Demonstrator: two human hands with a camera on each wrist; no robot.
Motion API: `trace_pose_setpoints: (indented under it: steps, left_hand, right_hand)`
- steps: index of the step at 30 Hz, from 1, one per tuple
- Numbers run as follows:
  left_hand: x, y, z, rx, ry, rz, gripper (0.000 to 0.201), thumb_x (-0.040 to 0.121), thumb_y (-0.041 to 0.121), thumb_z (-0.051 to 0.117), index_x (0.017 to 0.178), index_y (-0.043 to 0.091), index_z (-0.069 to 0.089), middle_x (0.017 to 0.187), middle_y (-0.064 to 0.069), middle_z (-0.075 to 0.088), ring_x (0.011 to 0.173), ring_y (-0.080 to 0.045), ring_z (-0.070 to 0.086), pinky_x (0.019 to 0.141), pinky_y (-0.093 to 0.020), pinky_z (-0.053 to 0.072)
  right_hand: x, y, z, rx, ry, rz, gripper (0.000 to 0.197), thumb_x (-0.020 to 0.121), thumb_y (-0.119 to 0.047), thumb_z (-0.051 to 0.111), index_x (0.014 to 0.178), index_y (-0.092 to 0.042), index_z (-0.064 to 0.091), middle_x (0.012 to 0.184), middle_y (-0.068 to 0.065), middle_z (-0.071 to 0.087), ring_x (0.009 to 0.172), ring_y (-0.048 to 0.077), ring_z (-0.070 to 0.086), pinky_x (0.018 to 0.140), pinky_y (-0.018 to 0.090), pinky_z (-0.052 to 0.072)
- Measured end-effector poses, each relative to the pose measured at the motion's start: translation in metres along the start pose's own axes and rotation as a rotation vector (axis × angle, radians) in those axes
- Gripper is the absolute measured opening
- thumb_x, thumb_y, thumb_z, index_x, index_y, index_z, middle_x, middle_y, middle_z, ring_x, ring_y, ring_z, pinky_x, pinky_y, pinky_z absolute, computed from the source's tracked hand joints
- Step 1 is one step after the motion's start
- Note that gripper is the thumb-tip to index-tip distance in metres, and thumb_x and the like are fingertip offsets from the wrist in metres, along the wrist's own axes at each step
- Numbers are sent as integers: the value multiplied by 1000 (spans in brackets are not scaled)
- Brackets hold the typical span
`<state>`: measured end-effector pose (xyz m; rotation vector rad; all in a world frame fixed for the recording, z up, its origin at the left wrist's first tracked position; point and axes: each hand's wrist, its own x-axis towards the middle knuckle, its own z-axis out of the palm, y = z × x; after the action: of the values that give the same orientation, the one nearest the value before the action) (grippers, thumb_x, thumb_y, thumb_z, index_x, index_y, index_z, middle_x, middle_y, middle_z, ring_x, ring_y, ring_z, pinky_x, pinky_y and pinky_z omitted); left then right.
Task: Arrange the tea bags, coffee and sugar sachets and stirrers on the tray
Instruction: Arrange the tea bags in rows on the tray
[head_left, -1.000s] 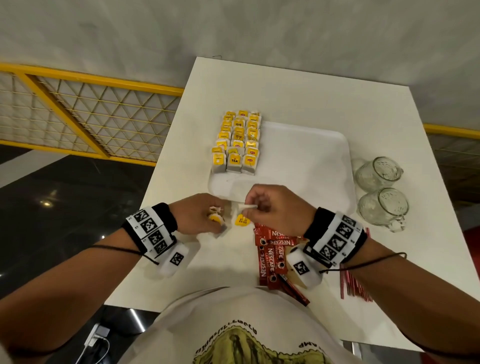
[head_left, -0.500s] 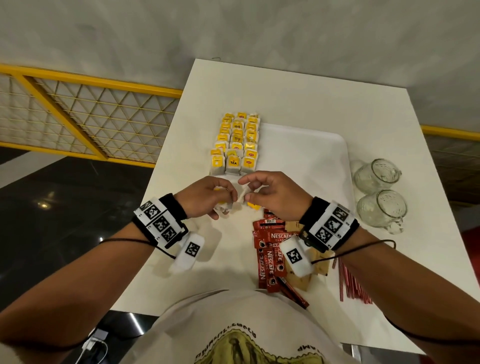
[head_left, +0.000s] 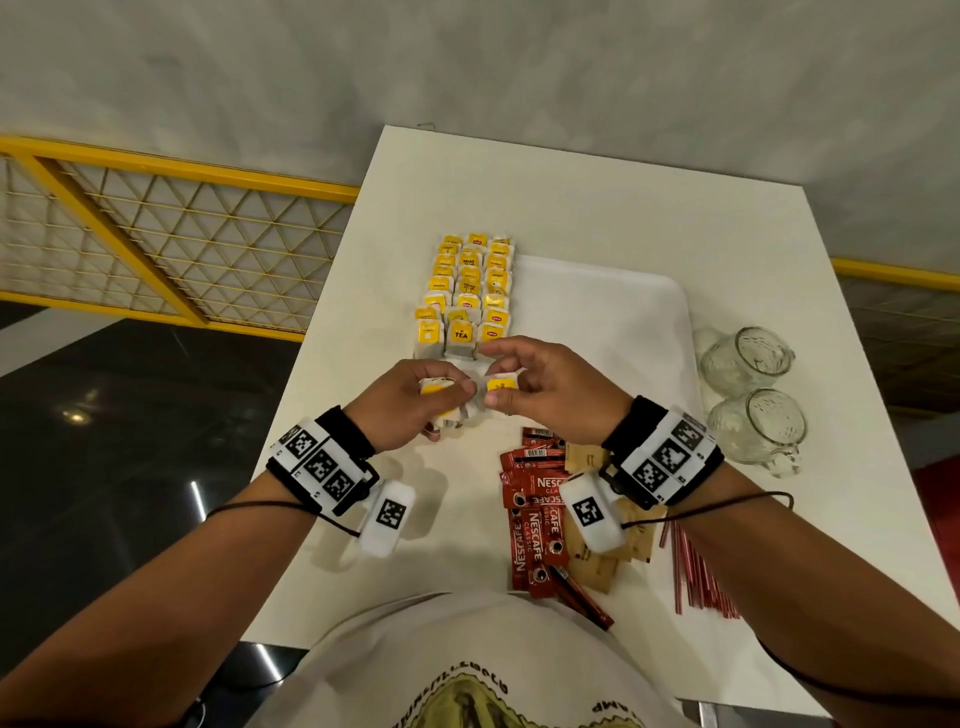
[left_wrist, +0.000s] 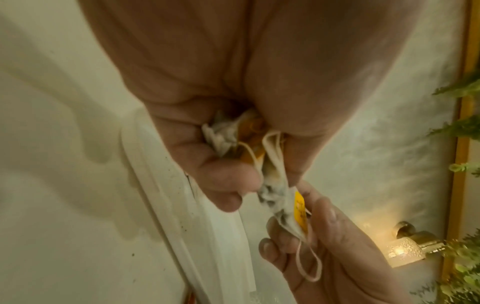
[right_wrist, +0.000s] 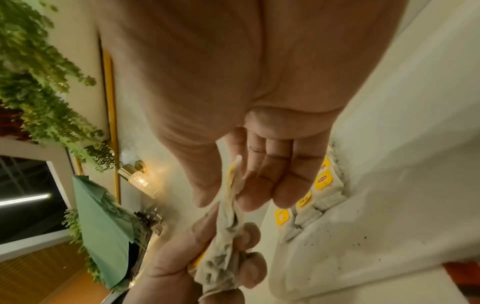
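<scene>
Both forearms reach in from the lower corners, angled toward each other, wrists raised. Each wrist wears a black band with white coded tags and a small white block hanging beneath. The left hand (head_left: 410, 400) is knuckles-up, fingers curled into a loose fist, thumb pressed against the forefinger in a pinch. The right hand (head_left: 545, 387) sits just beside it, fingertips almost meeting the left's; its thumb (head_left: 493, 399) and forefinger close in a pinch while the other fingers (right_wrist: 283, 181) lie nearly straight and together, arched forward. From the left wrist view, the left fingers (left_wrist: 228, 181) fold tight into the palm, with the right hand's fingertips just beyond them.
</scene>
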<state>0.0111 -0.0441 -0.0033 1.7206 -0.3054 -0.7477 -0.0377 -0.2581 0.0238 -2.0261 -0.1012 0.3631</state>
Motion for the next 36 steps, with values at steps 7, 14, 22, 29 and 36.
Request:
trace_pose_setpoints:
  steps: [7, 14, 22, 29, 36]
  left_hand:
    - [3, -1, 0, 56, 77, 51, 13, 95, 26, 67, 89, 17, 73, 73, 1, 71, 62, -13, 57, 49, -26, 51]
    - [9, 1, -3, 243, 129, 196, 23, 91, 19, 72, 113, 14, 65, 75, 21, 70, 62, -3, 66, 56, -13, 48]
    - [11, 11, -1, 338, 188, 354, 14, 92, 22, 72, 90, 35, 68, 77, 5, 73, 66, -13, 69, 67, -32, 57]
    - [11, 1, 4, 191, 188, 248, 1, 89, 14, 74, 90, 14, 73, 72, 16, 68, 55, 2, 60, 53, -11, 44]
    - [10, -10, -4, 30, 202, -82, 25, 94, 39, 66, 87, 16, 74, 68, 8, 68, 54, -10, 60, 51, -25, 50]
  right_hand:
    - [2, 5, -4, 29, 135, 5, 3, 92, -19, 72, 94, -18, 75, 76, -5, 73, 69, 15, 64, 73, 41, 55]
    - [7, 4, -4, -221, 289, -89, 17, 92, -22, 72, 109, -20, 74, 94, -4, 75, 83, 9, 67, 80, 29, 54]
    - [6, 1, 1, -196, 284, -143, 10, 90, -20, 74, 99, -20, 71, 95, -9, 71, 85, 7, 67, 81, 26, 54]
    - [3, 28, 21, -115, 230, -32, 22, 92, -28, 72, 83, -8, 68, 58, -7, 52, 52, 6, 42, 55, 22, 37]
    - [21, 38, 16, -203, 242, 87, 30, 91, -33, 69, 74, -10, 60, 68, 12, 66, 63, 27, 59, 65, 38, 50]
